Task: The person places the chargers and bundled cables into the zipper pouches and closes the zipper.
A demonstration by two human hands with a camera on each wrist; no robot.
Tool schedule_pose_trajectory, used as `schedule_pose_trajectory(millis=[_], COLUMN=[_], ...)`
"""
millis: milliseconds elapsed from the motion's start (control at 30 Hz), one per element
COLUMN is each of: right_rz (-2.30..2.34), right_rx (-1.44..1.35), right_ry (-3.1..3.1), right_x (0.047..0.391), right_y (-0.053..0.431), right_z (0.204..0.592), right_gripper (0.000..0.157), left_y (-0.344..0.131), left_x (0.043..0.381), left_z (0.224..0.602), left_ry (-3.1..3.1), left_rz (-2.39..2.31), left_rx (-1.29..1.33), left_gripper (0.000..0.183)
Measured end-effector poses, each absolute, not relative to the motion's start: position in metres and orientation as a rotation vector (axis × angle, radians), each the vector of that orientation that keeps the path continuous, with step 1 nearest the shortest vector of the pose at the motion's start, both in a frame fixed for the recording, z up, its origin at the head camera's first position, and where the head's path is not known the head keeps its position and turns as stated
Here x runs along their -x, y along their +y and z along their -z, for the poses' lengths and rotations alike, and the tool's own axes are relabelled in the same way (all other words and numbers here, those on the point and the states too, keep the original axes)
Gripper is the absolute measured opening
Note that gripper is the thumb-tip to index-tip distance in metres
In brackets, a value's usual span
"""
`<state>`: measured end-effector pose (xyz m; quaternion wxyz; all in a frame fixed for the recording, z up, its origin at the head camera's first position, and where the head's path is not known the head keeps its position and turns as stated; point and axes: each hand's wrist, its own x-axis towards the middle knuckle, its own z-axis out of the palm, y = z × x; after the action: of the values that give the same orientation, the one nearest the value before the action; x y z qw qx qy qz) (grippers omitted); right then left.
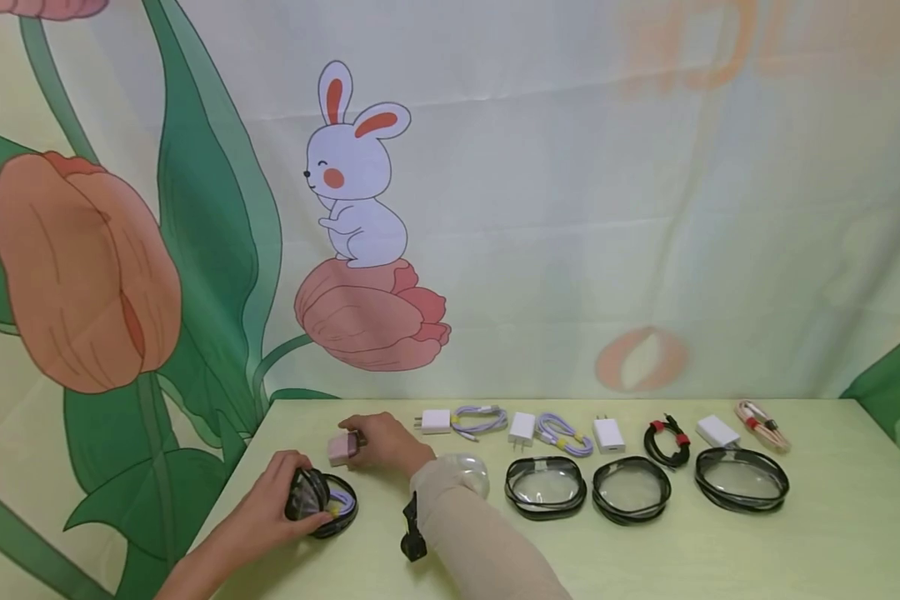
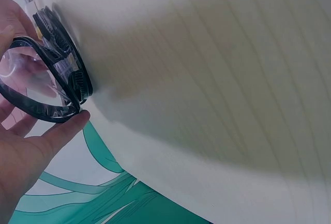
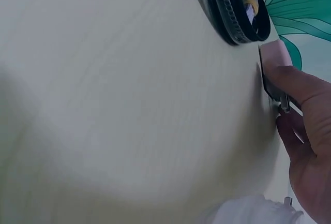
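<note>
At the table's left side, my left hand [image 1: 266, 500] grips a small clear zip pouch [image 2: 57, 111] with black edging, its lid raised. Inside the pouch lies a coiled lilac cable [image 1: 341, 502] with a yellow tie, partly hidden by the lid and fingers. Just behind the pouch, my right hand [image 1: 384, 440] pinches a pale charger plug [image 1: 340, 450], whose metal prongs point toward the palm in the right wrist view. The plug is close over the table, near the pouch's rim.
A back row holds white chargers [image 1: 436, 422], lilac cables [image 1: 480, 423], a black cable [image 1: 666, 442] and a pinkish cable [image 1: 763, 427]. Three black-edged clear pouches [image 1: 546, 512] lie in front. By my right forearm are a clear-white item [image 1: 471, 471] and a black plug [image 1: 413, 546].
</note>
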<state>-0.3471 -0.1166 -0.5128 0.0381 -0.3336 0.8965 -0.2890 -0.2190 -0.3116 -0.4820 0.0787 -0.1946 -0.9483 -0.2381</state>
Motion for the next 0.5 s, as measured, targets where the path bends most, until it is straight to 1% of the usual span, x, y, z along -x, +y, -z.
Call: schedule_pose_trajectory(millis=[67, 233, 500], right_rz=[0.887, 0.897, 0.994], right_rx=[1.023, 0.979, 0.867], right_ry=[2.758, 2.817, 2.806], right_x=[0.3463, 0.3421, 0.3394], right_y=[-0.1175, -0.1175, -0.1131], right_z=[0.5148, 0.5171, 0.5102], right_gripper=[0.056, 0.046, 0.042], left_y=[-0.311, -0.3094, -0.3084], left_x=[0.2186, 0.2182, 0.2183], left_z=[0.4823, 0.4817, 0.4799], left_ry=[-2.836, -2.848, -2.886], left_rz=[0.711, 0.717, 0.723], left_rx=[0.584, 0.563, 0.548], left_gripper=[0.068, 0.067, 0.068])
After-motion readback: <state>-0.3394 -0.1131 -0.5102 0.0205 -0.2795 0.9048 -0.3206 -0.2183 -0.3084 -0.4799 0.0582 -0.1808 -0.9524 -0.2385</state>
